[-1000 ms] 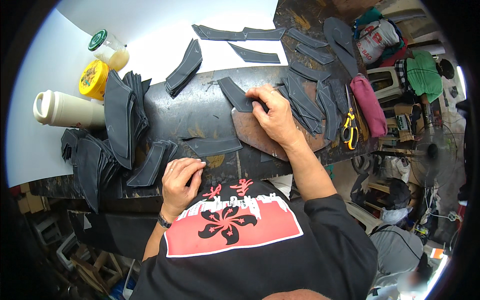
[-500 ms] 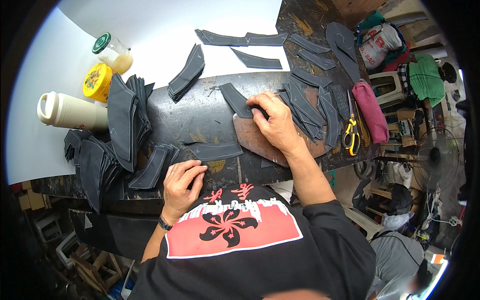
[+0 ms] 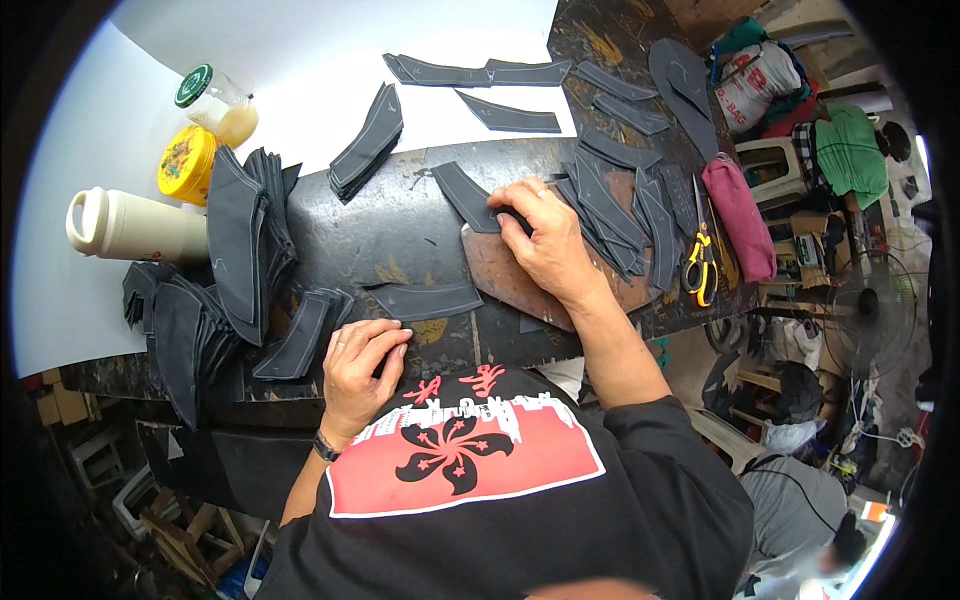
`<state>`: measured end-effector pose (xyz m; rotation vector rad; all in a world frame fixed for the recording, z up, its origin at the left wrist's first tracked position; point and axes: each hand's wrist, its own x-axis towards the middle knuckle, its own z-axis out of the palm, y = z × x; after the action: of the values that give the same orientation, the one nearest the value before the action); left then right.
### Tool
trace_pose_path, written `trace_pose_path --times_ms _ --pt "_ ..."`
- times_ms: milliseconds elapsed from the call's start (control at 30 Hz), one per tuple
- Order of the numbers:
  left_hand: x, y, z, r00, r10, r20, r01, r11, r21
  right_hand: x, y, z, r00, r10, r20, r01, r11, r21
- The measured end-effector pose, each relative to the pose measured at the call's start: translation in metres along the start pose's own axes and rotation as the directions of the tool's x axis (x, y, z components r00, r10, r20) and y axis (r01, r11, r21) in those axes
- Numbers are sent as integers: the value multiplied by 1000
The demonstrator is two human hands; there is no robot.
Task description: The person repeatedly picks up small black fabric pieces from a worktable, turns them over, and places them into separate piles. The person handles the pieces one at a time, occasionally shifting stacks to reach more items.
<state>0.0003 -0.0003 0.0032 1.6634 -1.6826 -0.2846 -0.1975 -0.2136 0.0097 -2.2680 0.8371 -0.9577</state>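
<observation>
Scuffed dark worktable (image 3: 320,240) in a crowded workshop, with a white sheet (image 3: 430,115) over its far left part and a fan (image 3: 868,305) beyond the right edge. Near the middle, at the far left corner of a brown board (image 3: 500,265), right hand (image 3: 548,235) curled down, thumb and fingertips at the near end of a curved grey piece (image 3: 464,196), probably so placed to steady that end against a firm backing. Under the fingers, something dark, mostly hidden; cannot tell whether gripped or merely covered. By the near edge, left hand (image 3: 362,365) loosely curled, perhaps just for support; cannot tell of anything pinched. Just beyond those fingertips, another curved piece (image 3: 430,300), lying flat, perhaps for easy reach. At the left end, thick leaning stacks (image 3: 237,240) of grey pieces, likely grouped by shape, with a cream bottle (image 3: 150,226), yellow tub (image 3: 186,165) and green-lidded jar (image 3: 215,105) crowding behind. Toward the right edge, overlapping pieces (image 3: 605,215) on the board, hemming in the right hand; then yellow-handled scissors (image 3: 702,280) and a pink pouch (image 3: 738,215), closing off that side.
</observation>
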Motion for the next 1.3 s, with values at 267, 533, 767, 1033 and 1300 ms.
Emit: trace_pose_path --times_ms 267,533,767,1033,1300 --pt "0 -2 1 1000 12 -7 -12 1000 -17 -1 1 -1 998 50 32 -51 997 55" --pt "-7 -5 4 991 6 -134 -21 994 -107 -2 -3 -4 984 154 95 -164 980 115" --pt "-8 -5 4 989 9 -147 -27 993 -119 -3 -1 -5 981 161 107 -175 975 137" --pt "-7 -3 4 992 2 -124 -16 993 -117 -3 2 -4 988 115 101 -129 981 144" --pt "-6 -5 3 991 28 -128 -44 992 -118 -3 6 -4 992 66 109 -82 986 145"
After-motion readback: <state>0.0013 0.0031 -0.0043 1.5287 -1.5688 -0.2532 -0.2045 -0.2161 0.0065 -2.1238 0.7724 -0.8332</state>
